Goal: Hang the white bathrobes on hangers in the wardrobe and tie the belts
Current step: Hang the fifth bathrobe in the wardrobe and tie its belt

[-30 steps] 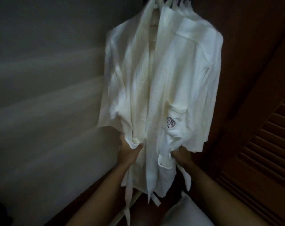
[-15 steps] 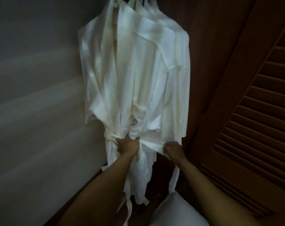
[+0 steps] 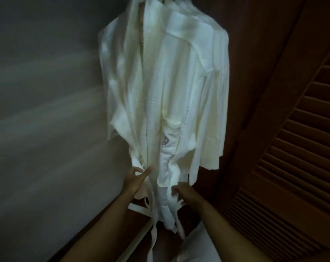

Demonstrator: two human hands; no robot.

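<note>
Head view, bathrobe: the white bathrobe [image 3: 171, 87] hangs in front of you inside the wardrobe, its collar up at the top edge of the frame, more white garments packed just behind it on the right.
Head view, emblem: a small round dark logo [image 3: 165, 142] sits on the chest pocket, near the middle of the robe's front.
Head view, belt: the belt [image 3: 141, 208] is at waist height, and its loose ends trail down below the robe between your forearms; the picture is too blurred to say whether a knot is made.
Head view, left hand: your left hand [image 3: 134, 179] is at the left side of the waist, thumb and forefinger spread apart, pinching a fold of white cloth there.
Head view, right hand: your right hand [image 3: 185, 193] is lower, at the right side of the robe's skirt, fingers curled around a bunch of white fabric.
Head view, surroundings: a pale grey wall [image 3: 41, 110] lies to the left, a dark wooden louvred door [image 3: 292, 148] to the right, and a white pillow-like shape [image 3: 196, 244] shows at the bottom between your arms.
</note>
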